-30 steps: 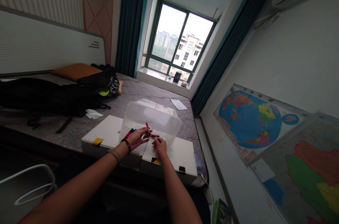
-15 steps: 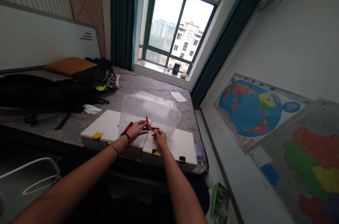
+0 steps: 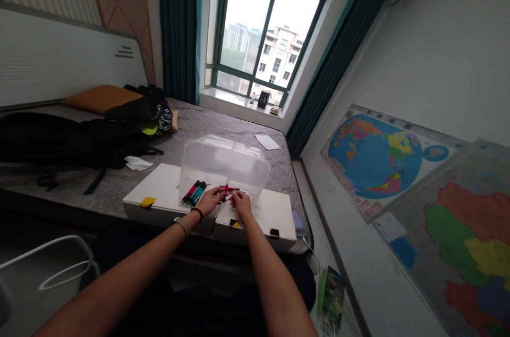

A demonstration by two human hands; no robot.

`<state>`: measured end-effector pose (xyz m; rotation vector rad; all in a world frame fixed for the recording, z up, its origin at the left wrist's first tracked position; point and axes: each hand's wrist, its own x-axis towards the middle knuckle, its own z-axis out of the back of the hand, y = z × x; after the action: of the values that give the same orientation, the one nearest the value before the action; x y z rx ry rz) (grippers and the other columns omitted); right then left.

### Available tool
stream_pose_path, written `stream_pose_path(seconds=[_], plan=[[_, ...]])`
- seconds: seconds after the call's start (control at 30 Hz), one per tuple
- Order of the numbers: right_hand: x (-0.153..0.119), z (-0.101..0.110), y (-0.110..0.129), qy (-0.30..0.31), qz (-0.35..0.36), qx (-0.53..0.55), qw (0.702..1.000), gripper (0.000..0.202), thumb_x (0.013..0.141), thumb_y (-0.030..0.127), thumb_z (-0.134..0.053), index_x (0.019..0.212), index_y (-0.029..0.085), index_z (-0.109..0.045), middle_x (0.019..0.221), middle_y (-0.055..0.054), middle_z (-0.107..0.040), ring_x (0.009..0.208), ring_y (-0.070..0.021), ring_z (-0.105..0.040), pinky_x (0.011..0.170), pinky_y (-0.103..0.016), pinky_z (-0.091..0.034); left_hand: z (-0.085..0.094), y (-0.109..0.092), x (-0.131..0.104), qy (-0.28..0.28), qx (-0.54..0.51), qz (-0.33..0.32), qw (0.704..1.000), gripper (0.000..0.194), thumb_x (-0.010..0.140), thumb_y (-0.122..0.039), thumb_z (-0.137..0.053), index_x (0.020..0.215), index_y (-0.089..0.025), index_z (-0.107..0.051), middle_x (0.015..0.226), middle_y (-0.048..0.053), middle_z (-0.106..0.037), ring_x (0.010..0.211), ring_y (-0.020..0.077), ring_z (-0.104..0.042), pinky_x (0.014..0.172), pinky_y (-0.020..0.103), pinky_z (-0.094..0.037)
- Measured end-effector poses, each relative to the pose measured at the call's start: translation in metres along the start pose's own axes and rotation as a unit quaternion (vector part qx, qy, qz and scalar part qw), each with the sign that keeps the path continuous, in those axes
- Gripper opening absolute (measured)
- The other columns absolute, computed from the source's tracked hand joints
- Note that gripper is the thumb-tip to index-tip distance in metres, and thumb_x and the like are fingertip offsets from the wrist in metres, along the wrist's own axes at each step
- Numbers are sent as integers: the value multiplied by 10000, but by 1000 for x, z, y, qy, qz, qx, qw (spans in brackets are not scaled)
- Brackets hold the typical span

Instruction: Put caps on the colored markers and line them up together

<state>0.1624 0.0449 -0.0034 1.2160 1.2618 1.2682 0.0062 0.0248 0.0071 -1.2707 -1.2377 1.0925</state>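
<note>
Red-and-black pen pieces (image 3: 227, 188): held low in front of the translucent plastic bin (image 3: 223, 161), above the white boxes.

Left hand (image 3: 211, 200): fingers grasping the pieces; red band and tan strap on the wrist.

Right hand (image 3: 241, 204): fingertips pinched together just beside them; what sits between is too small to tell.

Row of pens (image 3: 194, 192): red, black and teal, side by side at the left end of the bin.

Lettering: no brand legible. Small print on the right white box (image 3: 279, 212), too fine to read. Pale marks on the black box (image 3: 263, 99) on the windowsill, likewise. World map (image 3: 374, 156): heading characters along the top edge, unreadable from here.

Changes: the pens, largely covered by the left hand half a second ago, now show plainly, teal ones included. The red piece that rose above the fingers sits lower, nearer the right hand.

Surface: left white box (image 3: 155, 183) and its neighbour, with yellow and black tabs at the front edges, on a grey quilted mattress (image 3: 207, 116). Beyond: white paper sheet (image 3: 267, 142), crumpled tissue (image 3: 137, 163), black fabric items (image 3: 59, 137), orange pillow (image 3: 101, 99).

Room: green-framed window (image 3: 258, 34) between dark teal curtains; pale headboard (image 3: 67, 60) at left; second map (image 3: 462, 230), partly in view, on the right wall; green packet (image 3: 330, 292) on the floor.
</note>
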Motion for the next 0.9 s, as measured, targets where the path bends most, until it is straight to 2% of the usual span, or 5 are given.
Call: stream_pose_path(seconds=[0.17, 0.23, 0.37, 0.6, 0.9], plan=[[1, 0, -2, -1, 0, -2, 1000, 263, 740, 378, -601, 831, 141, -668, 705, -32, -674, 492, -92, -552, 469, -196, -441, 9, 3, 1, 72, -86, 38, 993, 406, 689, -474, -733, 928, -159, -637, 947, 83, -695, 746, 171, -657, 684, 282, -494], [3, -1, -4, -9, -4, -1, 1000, 254, 740, 368, -595, 834, 141, -659, 702, -32, -671, 486, -93, -552, 459, -197, -441, 15, 5, 2, 50, -137, 55, 988, 369, 687, -443, -747, 895, -166, -620, 940, 74, -688, 754, 168, -660, 713, 295, -508], [6, -1, -9, -30, -13, 10, 999, 243, 754, 348, -572, 875, 146, -632, 692, -24, -659, 473, -94, -551, 430, -192, -431, 21, 9, 4, -64, -225, 52, 971, 347, 673, -406, -764, 861, -185, -574, 871, 34, -661, 760, 165, -658, 738, 333, -538], [7, -1, -11, -29, -22, 5, 999, 255, 764, 332, -555, 938, 152, -600, 695, -9, -644, 470, -87, -548, 424, -185, -434, 27, 6, 15, -81, -68, -15, 994, 373, 658, -452, -749, 852, -172, -596, 763, 18, -640, 720, 187, -659, 685, 341, -559], [7, -7, -8, -17, -35, -81, 996, 219, 727, 237, -584, 923, 146, -617, 737, -9, -631, 489, -94, -577, 413, -192, -476, 42, 15, 17, -42, -112, -3, 993, 428, 644, -503, -742, 859, -167, -588, 802, 29, -661, 777, 198, -678, 749, 354, -549]])
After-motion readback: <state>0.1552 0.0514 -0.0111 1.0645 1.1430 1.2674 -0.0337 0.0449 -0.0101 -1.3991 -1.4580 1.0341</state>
